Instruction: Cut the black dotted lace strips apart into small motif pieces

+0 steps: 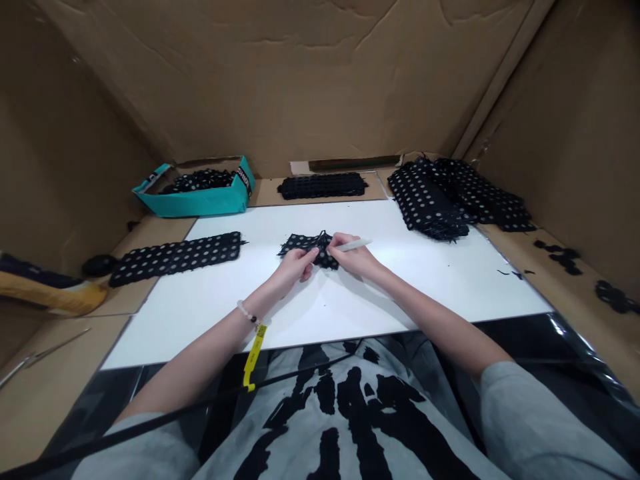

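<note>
A small piece of black fabric with white dots (pixel 300 241) lies on the white board (pixel 200 313), bunched up in the middle with frayed edges. My left hand (pixel 296 267) is closed, pinching the lower edge of this fabric between thumb and finger. Against its right side, my right hand (pixel 350 255) is closed around a slim white pen-shaped tool (pixel 356 244). The tool's back end points up to the right; its tip is hidden by my fingers and the cloth, so its exact kind is unclear.
A dotted fabric strip (pixel 177 259) lies left, a stack of dark strips (pixel 323 186) behind. Dotted fabric (pixel 425 200) is heaped at back right. A teal box (pixel 200 204) holds more. Black scraps (pixel 560 257) lie right, scissors (pixel 45 352) left. Cardboard walls (pixel 300 80) surround the board.
</note>
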`<action>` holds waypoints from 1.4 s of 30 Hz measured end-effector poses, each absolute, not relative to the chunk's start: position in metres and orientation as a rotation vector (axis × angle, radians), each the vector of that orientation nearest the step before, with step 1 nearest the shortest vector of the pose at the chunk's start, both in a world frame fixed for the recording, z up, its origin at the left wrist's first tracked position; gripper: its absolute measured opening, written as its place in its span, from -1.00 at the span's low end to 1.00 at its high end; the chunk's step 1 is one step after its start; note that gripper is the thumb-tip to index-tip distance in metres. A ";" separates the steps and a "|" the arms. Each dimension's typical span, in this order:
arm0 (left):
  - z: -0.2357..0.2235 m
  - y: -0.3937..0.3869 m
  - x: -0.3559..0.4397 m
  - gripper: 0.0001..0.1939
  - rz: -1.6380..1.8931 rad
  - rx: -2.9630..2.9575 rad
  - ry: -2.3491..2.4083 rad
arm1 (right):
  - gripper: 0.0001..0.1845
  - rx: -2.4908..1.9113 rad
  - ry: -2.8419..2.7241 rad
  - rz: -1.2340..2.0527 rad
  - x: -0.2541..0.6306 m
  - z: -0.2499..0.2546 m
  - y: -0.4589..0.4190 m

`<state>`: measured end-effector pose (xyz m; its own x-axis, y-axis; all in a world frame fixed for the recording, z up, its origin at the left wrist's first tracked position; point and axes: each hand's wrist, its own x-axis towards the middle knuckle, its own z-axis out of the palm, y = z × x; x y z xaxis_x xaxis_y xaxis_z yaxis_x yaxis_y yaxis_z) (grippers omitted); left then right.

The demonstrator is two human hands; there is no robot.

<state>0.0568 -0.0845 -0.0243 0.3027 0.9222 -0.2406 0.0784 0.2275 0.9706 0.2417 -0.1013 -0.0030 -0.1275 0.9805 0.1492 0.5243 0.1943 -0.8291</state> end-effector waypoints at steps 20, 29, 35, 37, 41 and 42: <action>-0.022 -0.088 0.063 -0.58 0.959 0.865 1.013 | -0.84 -1.300 -1.326 1.076 0.231 -0.024 -0.089; -0.022 -0.088 0.065 -0.59 0.982 0.845 1.010 | -0.88 -1.248 -1.229 1.180 0.231 -0.019 -0.090; -0.023 -0.087 0.065 -0.56 0.998 0.818 1.033 | -0.84 -1.330 -1.351 1.066 0.228 -0.018 -0.097; -0.023 -0.088 0.065 -0.53 1.006 0.802 1.029 | -0.83 -1.347 -1.428 0.966 0.226 -0.017 -0.102; -0.020 -0.090 0.065 -0.56 0.975 0.836 0.996 | -0.85 -1.361 -1.556 0.810 0.223 -0.015 -0.108; -0.020 -0.091 0.065 -0.58 0.959 0.852 0.995 | -0.85 -1.366 -1.571 0.806 0.224 -0.015 -0.107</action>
<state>0.0651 -0.0905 -0.0201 0.2375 0.9285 -0.2855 -0.2510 0.3426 0.9053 0.2238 -0.1073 -0.0149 -0.0098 0.9801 0.1984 0.4104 0.1849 -0.8930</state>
